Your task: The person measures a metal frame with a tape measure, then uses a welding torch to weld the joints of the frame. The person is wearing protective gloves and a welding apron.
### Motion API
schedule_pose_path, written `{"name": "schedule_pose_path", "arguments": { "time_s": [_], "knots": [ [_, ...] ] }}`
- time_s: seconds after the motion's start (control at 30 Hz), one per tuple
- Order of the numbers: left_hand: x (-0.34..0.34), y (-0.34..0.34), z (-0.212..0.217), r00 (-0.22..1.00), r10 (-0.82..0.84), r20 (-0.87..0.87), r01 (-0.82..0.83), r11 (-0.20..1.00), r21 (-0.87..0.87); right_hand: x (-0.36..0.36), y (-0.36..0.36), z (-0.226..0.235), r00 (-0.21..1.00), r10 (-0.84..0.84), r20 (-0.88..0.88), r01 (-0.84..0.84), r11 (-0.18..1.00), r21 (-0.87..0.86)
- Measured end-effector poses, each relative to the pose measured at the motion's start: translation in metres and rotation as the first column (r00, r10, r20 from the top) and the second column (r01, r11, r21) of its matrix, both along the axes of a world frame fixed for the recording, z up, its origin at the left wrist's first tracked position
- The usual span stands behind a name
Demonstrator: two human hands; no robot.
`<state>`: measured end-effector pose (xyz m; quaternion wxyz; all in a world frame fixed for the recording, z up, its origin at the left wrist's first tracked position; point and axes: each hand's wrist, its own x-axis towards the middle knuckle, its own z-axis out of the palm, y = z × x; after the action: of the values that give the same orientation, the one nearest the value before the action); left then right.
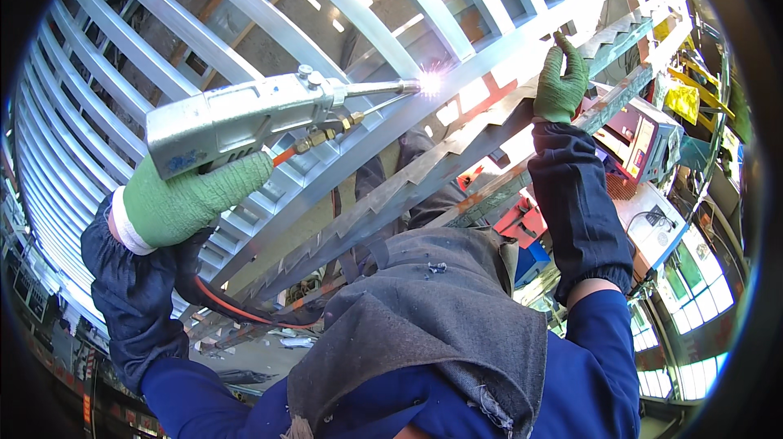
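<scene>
Torch [245,113] gripped in left hand [192,202], just above it, left of centre, long axis pointing rightward; right hand [563,86] farther, upper right, loosely spread.

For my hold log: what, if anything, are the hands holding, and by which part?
Left hand: gun, by the underside of its rear. Right hand: near the rail; grip unclear.
</scene>
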<state>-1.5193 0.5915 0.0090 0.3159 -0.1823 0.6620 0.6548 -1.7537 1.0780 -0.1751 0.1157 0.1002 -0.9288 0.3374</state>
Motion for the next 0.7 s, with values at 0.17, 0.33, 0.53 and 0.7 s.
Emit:
{"name": "schedule_pose_path", "arguments": {
  "time_s": [0.17,0.33,0.53,0.7],
  "knots": [
    [-0.0004,-0.0012,0.0032,1.0,-0.003,0.022,0.003,1.0,-0.015,0.001,-0.0017,0.0024,1.0,-0.002,0.001,0.002,1.0,-0.017],
    [-0.0025,0.0041,0.0104,0.997,0.036,0.073,-0.035,0.999,-0.017,0.0003,-0.0012,0.0008,1.0,0.003,-0.002,-0.003,1.0,-0.019],
    [0.0012,-0.0004,0.0071,0.996,0.021,0.081,-0.022,1.0,0.006,-0.0004,-0.0021,0.0012,1.0,0.006,0.003,-0.006,1.0,-0.026],
    [-0.0011,0.0001,0.0102,0.997,-0.001,0.083,0.003,1.0,-0.024,0.0003,-0.0012,0.0012,1.0,0.011,0.009,-0.01,0.999,-0.04]
  ]
}}
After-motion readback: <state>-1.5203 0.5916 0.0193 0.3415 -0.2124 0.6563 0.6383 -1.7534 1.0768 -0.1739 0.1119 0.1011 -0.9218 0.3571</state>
